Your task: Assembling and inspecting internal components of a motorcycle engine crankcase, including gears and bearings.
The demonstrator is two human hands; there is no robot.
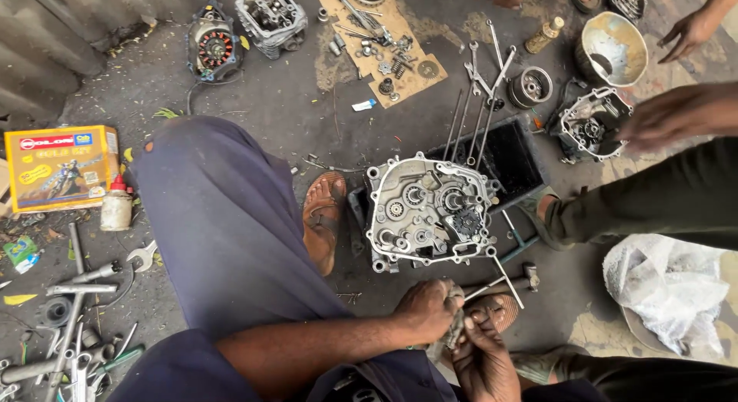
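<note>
Head view: low in the frame, the person's left hand (425, 310) and right hand (483, 361) meet over a grimy grey rag (455, 325). The left fingers are curled tight around its top, the right fingers pinching it from below. Just above them, on the dark floor (292, 110), lies an opened engine crankcase (427, 210) with its gears exposed. Another person's hand (670, 116) hovers near a smaller engine cover (590, 125).

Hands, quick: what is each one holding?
Left hand: closed on a grey rag.
Right hand: gripping the same rag from below.
</note>
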